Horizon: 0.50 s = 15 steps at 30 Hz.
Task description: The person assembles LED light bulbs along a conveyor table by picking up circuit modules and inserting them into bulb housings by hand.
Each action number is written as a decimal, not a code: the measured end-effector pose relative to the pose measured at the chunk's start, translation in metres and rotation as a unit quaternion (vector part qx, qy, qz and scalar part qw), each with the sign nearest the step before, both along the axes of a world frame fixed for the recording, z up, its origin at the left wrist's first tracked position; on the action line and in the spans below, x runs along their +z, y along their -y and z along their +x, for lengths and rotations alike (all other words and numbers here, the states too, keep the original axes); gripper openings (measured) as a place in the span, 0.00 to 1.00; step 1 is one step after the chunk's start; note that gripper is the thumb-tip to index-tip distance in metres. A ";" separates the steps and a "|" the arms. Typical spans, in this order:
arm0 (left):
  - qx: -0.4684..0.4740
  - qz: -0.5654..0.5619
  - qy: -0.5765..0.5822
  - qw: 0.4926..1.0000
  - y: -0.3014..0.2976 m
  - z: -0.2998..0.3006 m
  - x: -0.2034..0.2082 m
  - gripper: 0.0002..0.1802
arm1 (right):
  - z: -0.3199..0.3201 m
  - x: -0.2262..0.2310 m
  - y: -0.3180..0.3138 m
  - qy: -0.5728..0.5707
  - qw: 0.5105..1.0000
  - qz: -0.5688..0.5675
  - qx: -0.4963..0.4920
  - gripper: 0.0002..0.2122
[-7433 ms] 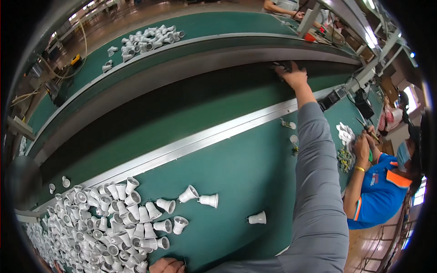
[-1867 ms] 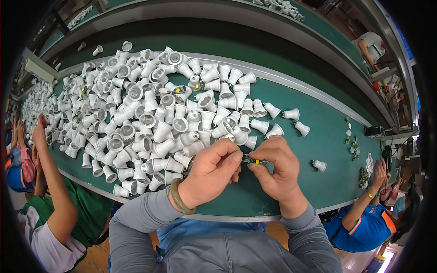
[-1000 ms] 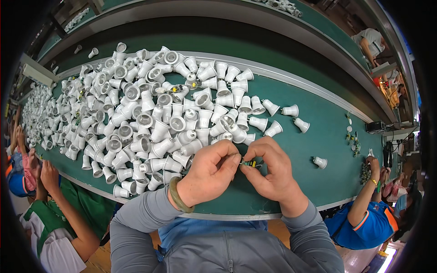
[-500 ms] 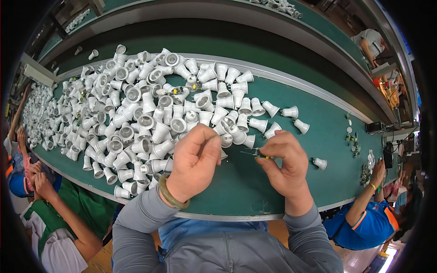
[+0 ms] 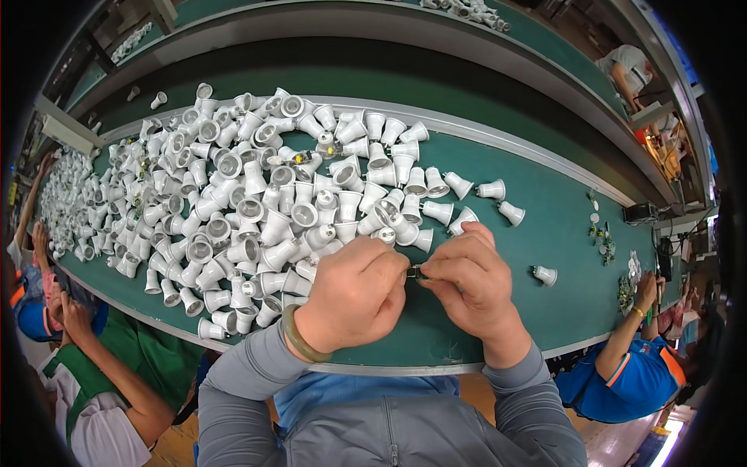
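My right hand (image 5: 475,288) pinches a small dark electronic part (image 5: 415,272) between thumb and fingertips. My left hand (image 5: 356,294), with a bracelet on its wrist, is closed at the part's other end, and the fingertips of both hands nearly meet there. Most of the part is hidden by my fingers; in the earlier picture it has thin wire leads. Just beyond and left of my hands spreads a large heap of white cup-shaped lamp housings (image 5: 250,210). They lie on a green work table (image 5: 568,233).
A single lamp housing (image 5: 545,275) lies right of my hands. Small circuit boards (image 5: 604,243) and a black box (image 5: 641,214) are farther right. A raised metal ledge (image 5: 498,142) runs along the far side. Co-workers sit at left (image 5: 109,381) and right (image 5: 634,381).
My left hand has moved right and closed in on the part held in my right hand. The right hand has shifted slightly left, and the wire leads are now covered.
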<state>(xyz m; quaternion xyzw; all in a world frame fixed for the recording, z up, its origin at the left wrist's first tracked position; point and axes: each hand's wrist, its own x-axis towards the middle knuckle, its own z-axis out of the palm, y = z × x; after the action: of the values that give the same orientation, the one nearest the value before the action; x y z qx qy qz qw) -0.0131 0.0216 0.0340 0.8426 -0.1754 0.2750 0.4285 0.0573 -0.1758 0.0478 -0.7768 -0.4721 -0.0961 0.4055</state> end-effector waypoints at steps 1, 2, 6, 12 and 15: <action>0.005 -0.002 0.002 1.000 0.000 -0.001 0.002 0.11 | -0.001 0.000 0.001 0.006 1.000 0.010 -0.025 0.13; 0.006 -0.003 0.003 1.000 -0.003 -0.001 0.001 0.11 | -0.001 0.000 0.002 0.011 0.998 0.020 -0.050 0.13; 0.027 -0.044 -0.022 0.998 -0.009 0.000 -0.003 0.07 | 0.008 0.003 0.013 0.004 0.994 0.055 -0.098 0.13; -0.092 -0.427 -0.325 0.839 0.004 -0.007 0.007 0.02 | -0.001 0.001 0.005 0.000 0.997 0.061 -0.056 0.13; -0.148 -0.434 -0.390 0.798 0.003 -0.007 0.002 0.04 | -0.007 0.000 0.001 -0.005 0.999 0.045 -0.028 0.13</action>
<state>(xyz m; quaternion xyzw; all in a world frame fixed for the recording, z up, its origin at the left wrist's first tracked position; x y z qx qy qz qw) -0.0206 0.0190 0.0361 0.5680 0.0218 -0.0968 0.8170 0.0500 -0.1769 0.0482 -0.7711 -0.4437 -0.1248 0.4392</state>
